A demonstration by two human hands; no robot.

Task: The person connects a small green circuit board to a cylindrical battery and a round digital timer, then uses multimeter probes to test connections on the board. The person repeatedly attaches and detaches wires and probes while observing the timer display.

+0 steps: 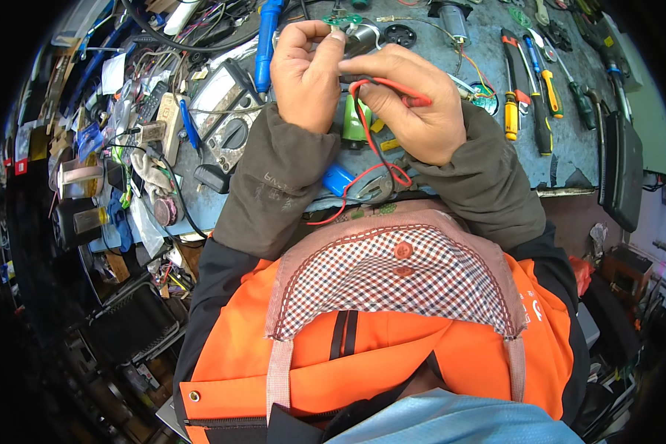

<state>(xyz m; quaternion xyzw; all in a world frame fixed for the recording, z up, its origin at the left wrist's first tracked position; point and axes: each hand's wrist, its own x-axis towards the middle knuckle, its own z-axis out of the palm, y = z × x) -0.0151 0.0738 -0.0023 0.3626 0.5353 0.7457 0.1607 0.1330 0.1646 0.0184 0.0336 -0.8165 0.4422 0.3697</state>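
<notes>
At the top middle, my left hand is closed, thumb and index finger pinched at the edge of a small green circuit board. A silver cylindrical part lies just beside those fingertips. To the right, my right hand is closed around red and black test leads; its fingers point toward the left hand, and the probe tips are hard to make out. The leads loop down past a green cylinder below the hands. A multimeter with a round dial lies left of my left forearm.
A blue pen-shaped tool lies beside the left hand. Screwdrivers and a yellow-handled cutter lie at right. A motor with wires stands behind. Clutter, including a tape roll, crowds the left; a blue piece lies near the table edge.
</notes>
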